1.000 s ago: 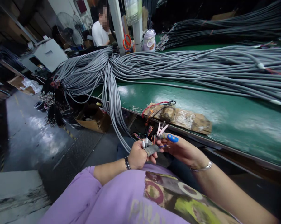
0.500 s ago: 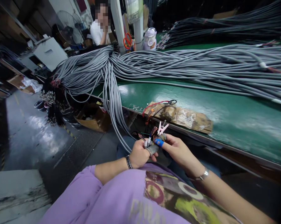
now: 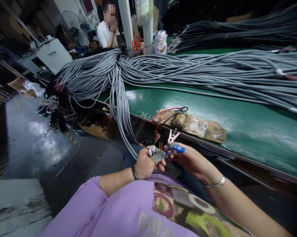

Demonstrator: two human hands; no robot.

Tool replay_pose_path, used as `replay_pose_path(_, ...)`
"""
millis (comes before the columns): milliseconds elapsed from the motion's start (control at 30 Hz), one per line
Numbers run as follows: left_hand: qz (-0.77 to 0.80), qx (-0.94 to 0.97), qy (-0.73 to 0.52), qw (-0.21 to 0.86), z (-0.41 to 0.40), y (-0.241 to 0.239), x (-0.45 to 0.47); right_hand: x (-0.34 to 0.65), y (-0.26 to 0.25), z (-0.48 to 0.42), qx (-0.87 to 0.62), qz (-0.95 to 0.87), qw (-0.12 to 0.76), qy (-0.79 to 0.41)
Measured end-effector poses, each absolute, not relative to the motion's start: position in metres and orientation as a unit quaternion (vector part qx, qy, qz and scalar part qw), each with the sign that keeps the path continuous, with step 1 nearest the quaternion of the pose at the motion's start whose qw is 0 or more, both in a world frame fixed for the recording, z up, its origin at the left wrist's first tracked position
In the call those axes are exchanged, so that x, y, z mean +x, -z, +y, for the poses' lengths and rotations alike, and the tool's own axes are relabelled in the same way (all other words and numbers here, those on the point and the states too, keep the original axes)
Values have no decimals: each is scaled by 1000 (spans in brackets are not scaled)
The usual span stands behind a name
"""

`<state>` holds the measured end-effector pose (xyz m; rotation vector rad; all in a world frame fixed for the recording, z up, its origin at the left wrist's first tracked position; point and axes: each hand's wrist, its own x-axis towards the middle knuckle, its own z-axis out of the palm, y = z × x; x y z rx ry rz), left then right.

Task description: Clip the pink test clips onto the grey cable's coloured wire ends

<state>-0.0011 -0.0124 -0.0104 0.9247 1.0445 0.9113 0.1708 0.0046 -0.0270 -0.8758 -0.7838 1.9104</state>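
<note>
My left hand (image 3: 144, 166) is closed round the ends of grey cables (image 3: 123, 123), whose white-banded tips (image 3: 151, 150) stick up with thin coloured wires fanning out. A grey wrapping, seemingly on the thumb, lies across them. Close on its right, my right hand (image 3: 191, 163) has a blue band on the thumb and pinches a few thin dark wires (image 3: 170, 153) leading from the left hand; its other fingertips are partly hidden. Short orange wires (image 3: 160, 145) stand up between the hands. Just beyond the right fingertips is a pink clip (image 3: 172, 136) at the bench edge.
A taped wooden board (image 3: 200, 126) with red and black leads lies on the green bench (image 3: 244, 126). Grey cables (image 3: 188, 70) run along the bench; black cable bundles (image 3: 237, 31) lie behind. A cardboard box (image 3: 99, 125) stands below left. A person (image 3: 106, 33) is beyond the posts.
My right hand has shifted slightly right, its thumb lifting away from the left hand, and now draws thin wires sideways. My left hand keeps its hold on the cables.
</note>
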Motion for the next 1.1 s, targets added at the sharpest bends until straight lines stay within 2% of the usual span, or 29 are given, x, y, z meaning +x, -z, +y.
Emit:
replay_pose_path(467,484,384,-437,654,-4,6,16,153,35,35,-332,-232,551,-730)
replay_pose_path(733,482,408,-418,653,-4,11,15,150,30,32,-335,-227,547,-733)
replay_pose_path(833,481,420,-416,647,-6,10,12,156,29,25,-333,-245,516,-750)
replay_pose_path(967,473,440,-401,649,-9,13,6,171,25,16,-351,-292,415,-787)
replay_pose_path(1100,465,471,-365,654,-11,16,2,179,17,14,-383,-363,364,-768)
